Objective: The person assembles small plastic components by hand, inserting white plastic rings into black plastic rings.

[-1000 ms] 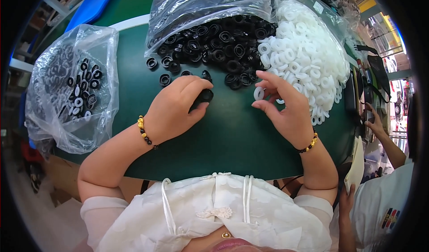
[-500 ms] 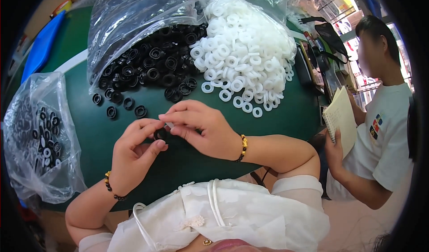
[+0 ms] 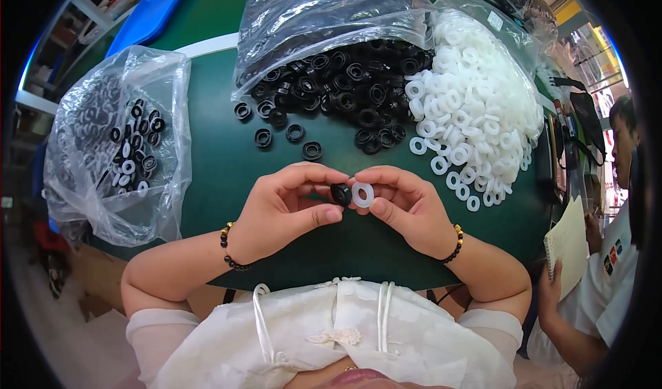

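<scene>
Between its fingers and thumb, my left hand (image 3: 286, 206) grips a black ring-shaped part (image 3: 341, 194). Right beside it, my right hand (image 3: 407, 206) pinches a white ring (image 3: 363, 195), its face and hole turned toward me. The two parts sit close together; whether they touch I cannot tell. Beyond my hands lies a heap of black ring parts (image 3: 372, 93), spilling from a clear plastic bag (image 3: 331, 17). To its right is a heap of white rings (image 3: 476, 99). Several loose black parts (image 3: 295, 133) lie just past my left hand.
A clear bag (image 3: 89, 148) on the left holds black and white parts (image 3: 134, 144). Behind it is a blue tray (image 3: 152, 10). All this rests on a green table (image 3: 214, 127). At the far right, another person holds a spiral notebook (image 3: 565, 244).
My view has shifted left, so the table's things appear farther right. My hands have turned, and the white ring now shows its face beside the black part.
</scene>
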### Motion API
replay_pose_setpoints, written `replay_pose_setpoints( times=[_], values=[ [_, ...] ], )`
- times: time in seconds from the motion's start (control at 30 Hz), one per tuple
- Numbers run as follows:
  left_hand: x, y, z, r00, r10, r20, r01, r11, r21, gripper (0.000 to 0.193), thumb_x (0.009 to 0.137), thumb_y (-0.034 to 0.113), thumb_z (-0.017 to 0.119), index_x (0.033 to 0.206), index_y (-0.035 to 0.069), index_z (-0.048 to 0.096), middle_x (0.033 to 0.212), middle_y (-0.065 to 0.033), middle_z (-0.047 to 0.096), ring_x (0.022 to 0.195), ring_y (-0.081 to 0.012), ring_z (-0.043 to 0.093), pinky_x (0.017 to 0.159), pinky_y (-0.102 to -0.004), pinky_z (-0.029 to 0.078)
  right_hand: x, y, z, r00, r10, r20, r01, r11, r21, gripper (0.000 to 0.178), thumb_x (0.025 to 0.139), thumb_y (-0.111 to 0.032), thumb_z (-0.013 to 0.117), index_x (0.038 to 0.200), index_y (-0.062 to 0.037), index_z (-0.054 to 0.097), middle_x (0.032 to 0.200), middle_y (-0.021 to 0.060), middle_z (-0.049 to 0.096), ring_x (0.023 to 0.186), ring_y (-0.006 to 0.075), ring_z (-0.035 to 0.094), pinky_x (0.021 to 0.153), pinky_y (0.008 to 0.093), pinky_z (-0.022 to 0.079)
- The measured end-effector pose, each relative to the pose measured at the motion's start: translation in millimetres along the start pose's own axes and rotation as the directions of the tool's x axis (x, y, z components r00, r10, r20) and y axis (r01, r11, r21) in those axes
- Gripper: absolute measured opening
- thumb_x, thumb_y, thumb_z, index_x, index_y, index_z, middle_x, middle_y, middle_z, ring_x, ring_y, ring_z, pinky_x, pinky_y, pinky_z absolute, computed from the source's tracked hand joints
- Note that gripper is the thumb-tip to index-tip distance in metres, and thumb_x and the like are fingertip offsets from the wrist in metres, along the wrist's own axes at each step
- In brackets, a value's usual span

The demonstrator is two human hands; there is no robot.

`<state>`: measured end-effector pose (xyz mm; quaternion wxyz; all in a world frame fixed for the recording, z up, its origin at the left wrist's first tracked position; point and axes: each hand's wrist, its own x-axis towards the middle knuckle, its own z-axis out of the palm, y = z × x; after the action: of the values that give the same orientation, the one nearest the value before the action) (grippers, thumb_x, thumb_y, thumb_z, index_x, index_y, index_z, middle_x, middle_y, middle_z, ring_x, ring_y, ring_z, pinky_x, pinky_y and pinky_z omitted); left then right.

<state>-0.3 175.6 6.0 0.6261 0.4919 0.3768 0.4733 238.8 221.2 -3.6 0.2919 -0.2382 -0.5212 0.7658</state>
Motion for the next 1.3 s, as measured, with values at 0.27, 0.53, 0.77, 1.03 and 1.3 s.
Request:
replay_pose_setpoints(
  times=[0.27, 0.53, 0.77, 1.03, 1.3],
  values=[
    [-6.4, 3.0, -3.4, 0.998, -0.01, -0.066, 0.014, 0.997, 0.071, 0.025, 0.087, -0.009, 0.069, 0.111, -0.003, 0.068, 0.116, -0.0094, 0.066, 0.092, -0.0135, 0.068, 0.081, -0.0259, 0.059, 2.2, 3.1, 16.2, 0.988, -0.113, -0.104, 0.107, 0.992, -0.069, 0.037, 0.095, 0.002, 0.064, 0.131, 0.0009, 0.058, 0.119, 0.0076, 0.062, 0.109, 0.014, 0.063, 0.098, 0.0279, 0.052],
    [-5.6, -1.9, -1.7, 0.994, 0.103, -0.023, -0.101, 0.992, 0.075, 0.022, 0.087, -0.012, 0.066, 0.107, -0.002, 0.07, 0.107, -0.0082, 0.065, 0.09, -0.0142, 0.069, 0.076, -0.0243, 0.06, 3.3, -2.3, 22.3, 0.939, -0.343, -0.024, 0.29, 0.829, -0.477, 0.035, 0.084, 0.007, 0.071, 0.118, -0.0014, 0.067, 0.112, 0.0113, 0.064, 0.096, 0.0171, 0.068, 0.084, 0.0282, 0.059],
    [-11.4, 4.4, 6.5, 0.997, 0.053, -0.058, -0.044, 0.988, 0.149, 0.027, 0.086, -0.012, 0.068, 0.111, -0.002, 0.07, 0.111, -0.0113, 0.063, 0.094, -0.0172, 0.069, 0.079, -0.0258, 0.062, 3.4, 5.5, 21.9, 0.909, -0.411, -0.065, 0.327, 0.801, -0.502, 0.038, 0.08, 0.007, 0.075, 0.117, -0.0027, 0.069, 0.112, 0.012, 0.067, 0.089, 0.0185, 0.07, 0.076, 0.0285, 0.06],
    [-10.7, 5.4, -1.6, 0.97, 0.233, 0.074, -0.239, 0.844, 0.48, 0.04, 0.078, -0.009, 0.078, 0.115, -0.001, 0.07, 0.108, -0.0125, 0.065, 0.092, -0.0182, 0.069, 0.083, -0.0269, 0.062, 2.5, 1.0, 18.4, 0.931, -0.364, -0.042, 0.282, 0.786, -0.55, 0.035, 0.079, 0.008, 0.076, 0.112, -0.0029, 0.073, 0.107, 0.0118, 0.069, 0.09, 0.0186, 0.07, 0.077, 0.0266, 0.059],
    [-9.6, -11.1, 2.0, 0.873, 0.478, 0.09, -0.433, 0.678, 0.594, 0.037, 0.071, -0.011, 0.081, 0.105, 0.002, 0.075, 0.089, -0.0089, 0.068, 0.079, -0.0185, 0.069, 0.066, -0.0259, 0.059, -5.8, 20.3, 30.5, 0.87, -0.492, 0.024, 0.371, 0.623, -0.689, 0.04, 0.084, 0.016, 0.065, 0.119, -0.0018, 0.07, 0.108, 0.013, 0.064, 0.086, 0.0212, 0.066, 0.074, 0.0263, 0.054]
  ],
)
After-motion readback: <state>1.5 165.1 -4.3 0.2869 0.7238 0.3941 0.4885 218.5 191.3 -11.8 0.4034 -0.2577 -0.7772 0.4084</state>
